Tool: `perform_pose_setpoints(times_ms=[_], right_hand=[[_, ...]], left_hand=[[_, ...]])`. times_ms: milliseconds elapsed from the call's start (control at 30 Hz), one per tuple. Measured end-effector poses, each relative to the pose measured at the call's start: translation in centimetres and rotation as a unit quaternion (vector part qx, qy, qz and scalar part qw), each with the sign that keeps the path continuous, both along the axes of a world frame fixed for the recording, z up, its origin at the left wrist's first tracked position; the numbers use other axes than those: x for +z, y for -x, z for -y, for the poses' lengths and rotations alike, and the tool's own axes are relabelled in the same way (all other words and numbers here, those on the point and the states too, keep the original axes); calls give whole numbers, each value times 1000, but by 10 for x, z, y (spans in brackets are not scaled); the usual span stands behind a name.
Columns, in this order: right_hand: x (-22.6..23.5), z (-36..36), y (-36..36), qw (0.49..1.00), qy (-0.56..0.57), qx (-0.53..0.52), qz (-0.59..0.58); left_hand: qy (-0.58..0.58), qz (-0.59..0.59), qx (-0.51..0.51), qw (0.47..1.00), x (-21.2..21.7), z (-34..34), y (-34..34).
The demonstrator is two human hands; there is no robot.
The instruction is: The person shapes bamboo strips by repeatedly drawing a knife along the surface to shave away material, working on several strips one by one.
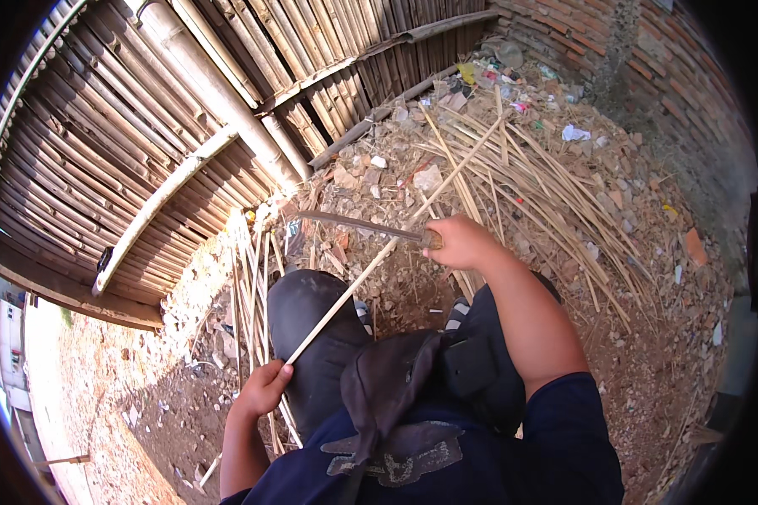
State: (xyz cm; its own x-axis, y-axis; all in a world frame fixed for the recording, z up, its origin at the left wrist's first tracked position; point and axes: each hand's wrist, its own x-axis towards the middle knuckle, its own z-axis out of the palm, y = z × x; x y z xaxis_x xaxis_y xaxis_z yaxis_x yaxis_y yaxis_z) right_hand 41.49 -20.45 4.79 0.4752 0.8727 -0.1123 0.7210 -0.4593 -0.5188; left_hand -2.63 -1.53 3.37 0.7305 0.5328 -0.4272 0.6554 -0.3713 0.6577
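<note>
My left hand (265, 385) is closed around the lower part of a long, pale bamboo strip (338, 305), thumb on top. The strip slants up and away over my left knee toward the far right. In my right hand (461, 241) is the short handle of a machete (358, 223), its long dark blade pointing left. Close to the handle, the blade crosses the strip; whether its edge bites into the strip I cannot tell. Most of my right fingers are hidden behind the grip.
Many cut strips (556, 210) lie in a loose pile at the far right, with another bundle (246, 282) beside my left leg. A bamboo wall (101, 151) stands at the left and a brick wall (674, 76) at the right. Rubble and litter cover the ground.
</note>
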Motion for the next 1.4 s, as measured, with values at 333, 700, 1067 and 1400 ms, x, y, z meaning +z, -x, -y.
perform_pose_setpoints(times_ms=[333,700,1067,1400], right_hand=[[-19,4,-23,999,-39,-32,-10],[-24,2,-26,1000,-4,11,-19],[1,2,-10,999,18,-30,-9],[-17,6,-29,999,-1,-10,-31]], left_hand=[[-15,7,-4,1000,-6,0,-1],[-39,16,7,999,2,9,-5],[-56,15,2,998,-8,4,1],[-53,19,6,998,-2,11,-4]])
